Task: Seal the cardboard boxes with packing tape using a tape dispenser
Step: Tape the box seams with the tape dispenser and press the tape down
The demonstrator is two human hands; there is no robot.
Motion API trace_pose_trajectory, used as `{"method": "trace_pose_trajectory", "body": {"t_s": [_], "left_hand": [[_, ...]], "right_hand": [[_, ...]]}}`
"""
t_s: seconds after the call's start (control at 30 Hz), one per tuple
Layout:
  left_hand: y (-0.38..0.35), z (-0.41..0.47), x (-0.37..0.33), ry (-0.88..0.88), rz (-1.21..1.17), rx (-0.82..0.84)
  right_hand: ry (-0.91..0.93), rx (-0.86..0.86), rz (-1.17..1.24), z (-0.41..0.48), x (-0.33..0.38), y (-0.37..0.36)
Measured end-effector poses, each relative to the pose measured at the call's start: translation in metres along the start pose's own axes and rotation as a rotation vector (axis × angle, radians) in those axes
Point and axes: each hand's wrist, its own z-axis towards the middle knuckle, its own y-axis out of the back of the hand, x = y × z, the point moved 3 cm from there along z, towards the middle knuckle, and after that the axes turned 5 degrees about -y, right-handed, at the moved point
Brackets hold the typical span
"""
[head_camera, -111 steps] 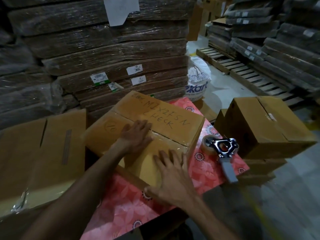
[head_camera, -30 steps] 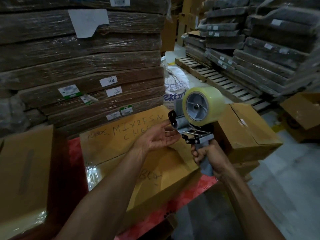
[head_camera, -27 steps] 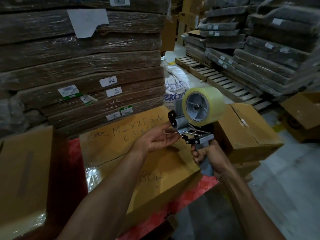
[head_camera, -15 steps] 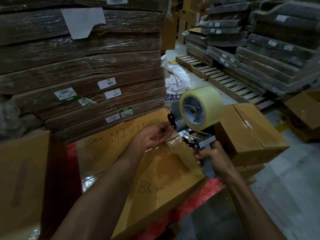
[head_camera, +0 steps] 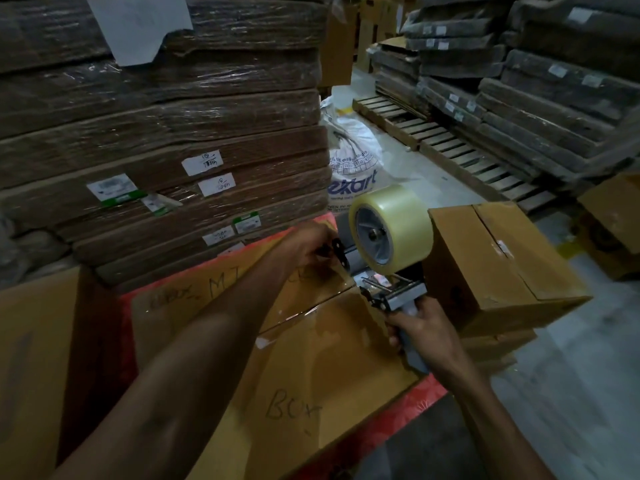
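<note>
The dispenser (head_camera: pixel 388 268) has been lifted off the red cloth (head_camera: pixel 408 407) since the first picture, and both hands have been taken off the box (head_camera: pixel 311 348). It is now held up over the box, just right of the middle of the frame. Its grey handle is gripped tight by the right hand (head_camera: pixel 424 327). The loose end of the tape (head_camera: pixel 401 216) seems to be pinched by the curled fingers of the left hand (head_camera: pixel 306 247), right by the front roller.

The step in hand is judged to be pulling out the tape end so it can be stuck down. Next, the end should be pressed onto the box at one end of the gap between the flaps. Then the dispenser should be pulled along that gap.

The box lies flat in the middle and lower frame. It is brown, with "BOX" written on it. The flaps are shut, and some shiny tape is seen near the gap.
</note>
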Motion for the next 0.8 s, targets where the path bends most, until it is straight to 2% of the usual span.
{"method": "trace_pose_trajectory", "body": {"t_s": [0.27, 0.53, 0.8], "left_hand": [[0.043, 0.051, -0.04, -0.157, 0.344, -0.055], [0.013, 0.081, -0.05, -0.365, 0.73, -0.123], [0.017, 0.111, -0.03, -0.314, 0.794, -0.165]], "right_hand": [[-0.065, -0.047, 0.03, -0.003, -0.01, 0.002], [-0.102, -0.104, -0.073, 0.031, -0.009, -0.001], [-0.129, -0.078, -0.077, 0.047, -0.006, -0.007]]}}
